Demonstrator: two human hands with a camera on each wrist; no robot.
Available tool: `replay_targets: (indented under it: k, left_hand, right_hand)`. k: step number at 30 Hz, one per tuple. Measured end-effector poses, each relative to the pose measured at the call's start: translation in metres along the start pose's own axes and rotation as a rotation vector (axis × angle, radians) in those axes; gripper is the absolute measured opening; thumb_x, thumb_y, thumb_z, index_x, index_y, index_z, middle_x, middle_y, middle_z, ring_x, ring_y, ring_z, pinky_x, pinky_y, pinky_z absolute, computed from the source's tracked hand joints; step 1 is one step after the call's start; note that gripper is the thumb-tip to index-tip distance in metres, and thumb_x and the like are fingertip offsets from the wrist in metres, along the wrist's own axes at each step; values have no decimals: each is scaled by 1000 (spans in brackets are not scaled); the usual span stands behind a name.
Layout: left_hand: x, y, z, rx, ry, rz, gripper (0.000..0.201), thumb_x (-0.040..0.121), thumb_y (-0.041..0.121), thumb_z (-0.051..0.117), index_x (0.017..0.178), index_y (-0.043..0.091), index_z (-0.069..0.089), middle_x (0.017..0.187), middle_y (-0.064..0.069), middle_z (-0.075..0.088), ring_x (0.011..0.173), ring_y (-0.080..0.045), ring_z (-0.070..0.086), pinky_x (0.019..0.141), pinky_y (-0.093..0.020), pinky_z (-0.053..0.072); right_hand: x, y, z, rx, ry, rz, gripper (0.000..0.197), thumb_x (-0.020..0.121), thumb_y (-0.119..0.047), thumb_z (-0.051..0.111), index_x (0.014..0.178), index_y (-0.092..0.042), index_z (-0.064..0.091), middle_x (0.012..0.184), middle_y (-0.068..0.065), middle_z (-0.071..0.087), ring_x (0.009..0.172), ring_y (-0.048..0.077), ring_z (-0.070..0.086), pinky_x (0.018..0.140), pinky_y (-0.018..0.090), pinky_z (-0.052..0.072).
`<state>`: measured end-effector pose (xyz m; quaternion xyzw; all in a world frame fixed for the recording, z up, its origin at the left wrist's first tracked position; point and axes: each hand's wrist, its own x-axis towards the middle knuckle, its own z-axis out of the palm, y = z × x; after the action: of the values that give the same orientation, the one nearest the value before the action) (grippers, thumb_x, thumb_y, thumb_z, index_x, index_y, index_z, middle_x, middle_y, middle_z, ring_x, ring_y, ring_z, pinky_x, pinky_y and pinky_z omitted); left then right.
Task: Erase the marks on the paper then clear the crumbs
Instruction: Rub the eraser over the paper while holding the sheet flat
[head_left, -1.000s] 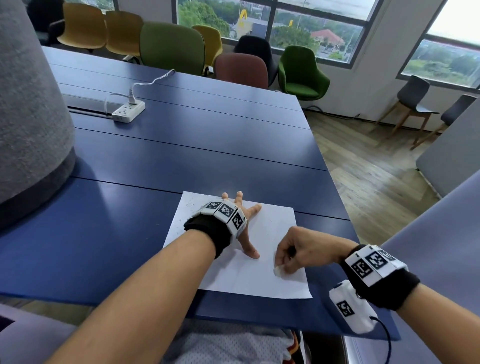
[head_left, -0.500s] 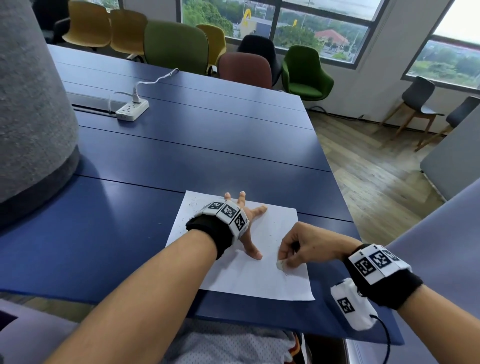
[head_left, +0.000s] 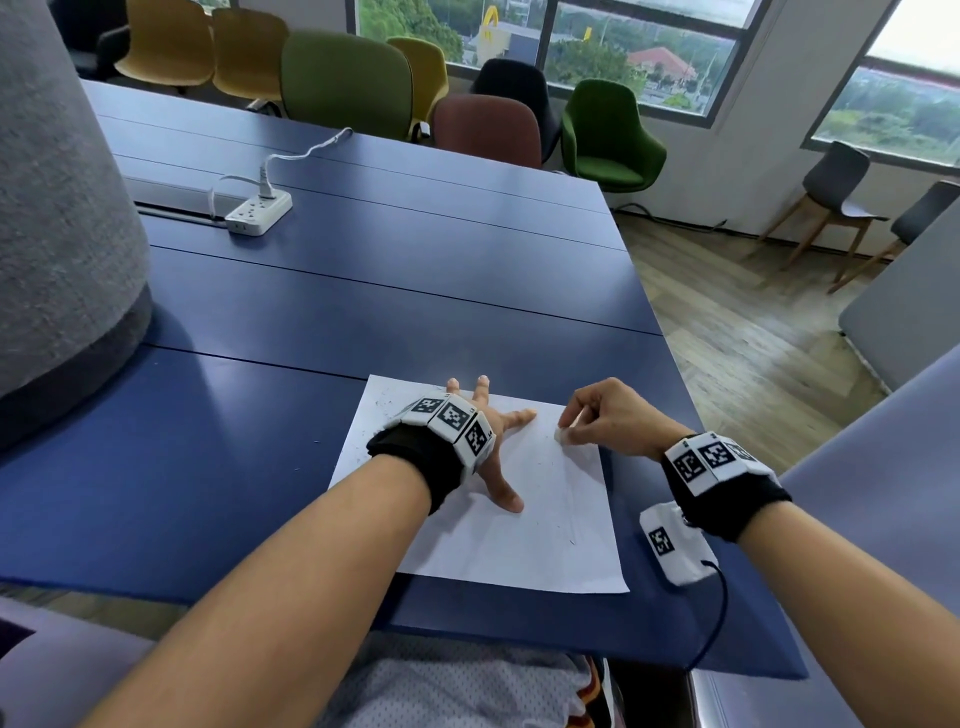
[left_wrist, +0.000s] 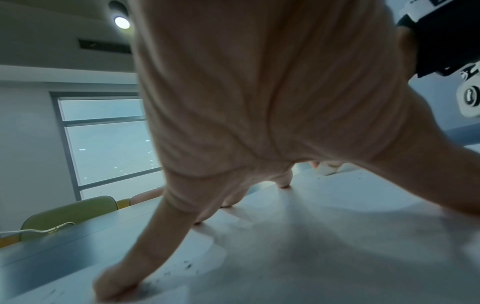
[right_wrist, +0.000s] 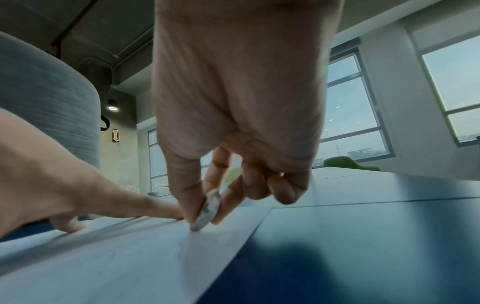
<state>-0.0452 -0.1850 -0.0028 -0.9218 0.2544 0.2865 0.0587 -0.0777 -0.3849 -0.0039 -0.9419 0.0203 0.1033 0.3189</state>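
Note:
A white sheet of paper (head_left: 540, 525) lies near the front edge of the blue table (head_left: 363, 291). My left hand (head_left: 493, 431) presses flat on it with fingers spread, holding it down. My right hand (head_left: 597, 410) pinches a small white eraser (head_left: 563, 434) between thumb and fingers, its tip on the paper near the far right corner. In the right wrist view the eraser (right_wrist: 207, 207) touches the sheet beside my left index finger. Faint pencil lines (head_left: 571, 519) run down the right side of the sheet. Dark crumbs (head_left: 379, 410) speckle the paper's left part, also seen as crumbs (left_wrist: 187, 265) in the left wrist view.
A white power strip (head_left: 258, 211) with its cable lies far back on the table. A large grey felt-covered form (head_left: 57, 218) stands at the left. Coloured chairs (head_left: 348, 83) line the far side. The table's right edge (head_left: 670, 364) drops to wooden floor.
My right hand has carried the eraser from the paper's near right part up to its far right corner. The left hand has stayed pressed on the sheet.

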Motion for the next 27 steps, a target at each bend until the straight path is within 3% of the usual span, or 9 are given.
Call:
replay_targets:
  k: [2,6,9,12,16,19,21,25,27]
  left_hand:
    - [0,0,0,0,-1,0,130,57,75,78,148,58,-12,160,-9,-30,145,-50,-19,113,-71,14]
    - [0,-1,-1,-13,-7,-4,130,57,75,79,148,58,-12,160,-9,-31,145,-50,-20,112,-72,14]
    - [1,0,-1,-9,-1,-1,130,57,75,79,148,58,-12,160,-8,-30,145,-50,-20,113,-71,13]
    - [1,0,-1,-14,-5,-2,130,57,74,79,149,58,-12,160,-8,-30,145,-49,-21,113,-72,12]
    - [0,-1,-1,-10,-8,-4,130,57,74,79,149,58,-12,160,-8,-31,144,-50,-21,112,-72,13]
    - [1,-1,0,-10,3,1,130,57,75,79,149,58,-11,161,-9,-30,145,-50,-20,113,-71,14]
    - [2,0,1,-5,8,1,130,56,75,79,149,58,-11,161,-9,-29,145,-50,-19,113,-71,15]
    - [1,-1,1,1,4,-8,130,57,75,79,148,58,-12,160,-9,-30,144,-51,-19,113,-71,15]
    - [2,-1,2,6,10,-3,130,56,76,78,148,58,-12,161,-9,-29,145,-51,-18,113,-70,15]
  right_hand:
    - [0,2,2,25,39,3,6,75,-16,79,76,-15,73,62,-5,62,51,2,51,57,19,41]
    - [-10,-5,0,27,-176,-6,5,76,-12,78,81,-12,75,62,-3,66,54,2,55,57,13,41]
    - [-2,1,-3,18,-39,24,9,76,-16,80,82,-11,75,62,-5,63,50,-1,51,52,11,38]
    - [1,7,-3,39,51,39,8,77,-19,80,80,-13,74,67,0,65,55,4,52,58,17,40]
    - [-5,-2,-6,-25,-190,20,6,75,-14,77,80,-17,76,65,-2,64,59,7,54,62,21,42]
    - [1,-4,-9,-19,-89,32,7,77,-13,78,83,-12,75,66,-4,64,51,0,52,52,10,38]
    - [1,-4,-7,1,-42,17,7,77,-13,77,84,-11,75,65,-4,64,50,-1,52,50,9,38]
    - [-3,-16,-1,-78,-239,-37,9,78,-10,74,85,-16,75,56,-11,60,51,1,51,57,16,41]
    - [3,-18,-2,-83,-199,-43,8,78,-13,75,85,-18,75,59,-11,61,51,0,51,59,18,41]
